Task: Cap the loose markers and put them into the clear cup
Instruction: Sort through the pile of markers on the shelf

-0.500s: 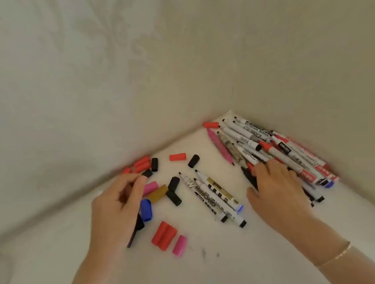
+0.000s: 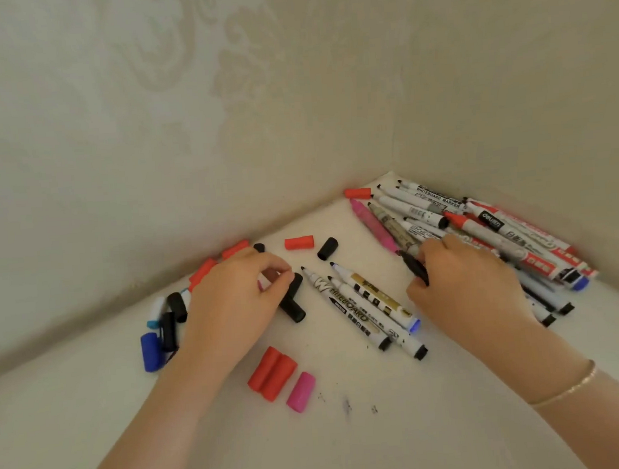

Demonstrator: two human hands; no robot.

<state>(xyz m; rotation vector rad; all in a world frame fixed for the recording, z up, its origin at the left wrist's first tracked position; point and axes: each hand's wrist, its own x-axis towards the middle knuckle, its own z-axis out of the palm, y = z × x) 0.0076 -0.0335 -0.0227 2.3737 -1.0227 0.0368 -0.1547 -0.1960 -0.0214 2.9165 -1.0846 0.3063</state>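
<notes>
My left hand curls its thumb and forefinger together over a black cap lying among scattered caps near the bench's back edge. My right hand has its fingers wrapped round a black marker at the rim of the marker pile in the far right corner; three uncapped markers lie between my hands.

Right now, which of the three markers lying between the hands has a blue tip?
The gold-patterned marker, farthest right of the three, nearest the right hand. Its tip and end are blue; the other two are black.
</notes>
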